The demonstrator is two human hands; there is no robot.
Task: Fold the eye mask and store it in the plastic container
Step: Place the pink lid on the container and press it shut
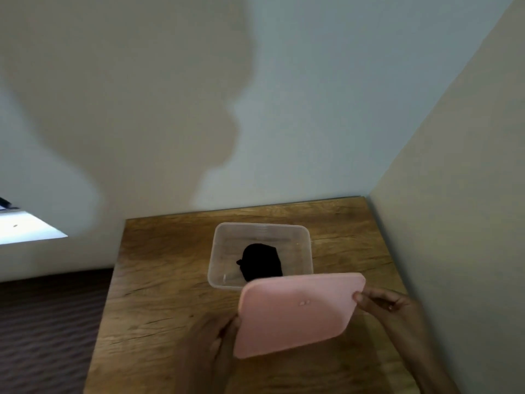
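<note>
Fingers of left hand [218, 341] and right hand [382, 301] clamp opposite edges of pink lid [298, 311]. Just beyond, folded eye mask [260, 261] lies inside plastic container [217, 251]. Closing step; lid needs aligning over rim.

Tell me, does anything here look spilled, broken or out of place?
Nothing stands out. The folded black eye mask lies inside the clear plastic container on the wooden table, and both hands, left and right, hold the pink lid tilted above it.
</note>
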